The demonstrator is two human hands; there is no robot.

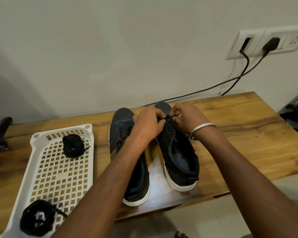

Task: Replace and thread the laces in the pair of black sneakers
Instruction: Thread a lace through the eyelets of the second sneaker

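Two black sneakers with white soles stand side by side on the wooden table, toes pointing away from me. The left sneaker has black laces in its eyelets. Over the front eyelets of the right sneaker, my left hand and my right hand both pinch its black lace with curled fingers. A silver bangle sits on my right wrist. Two bundles of black laces lie in a white tray: one at its far end, one at its near end.
The white perforated tray lies left of the shoes. Black cables run from a wall socket down behind the table. A dark object sits at the far left. The table's front edge is close to me.
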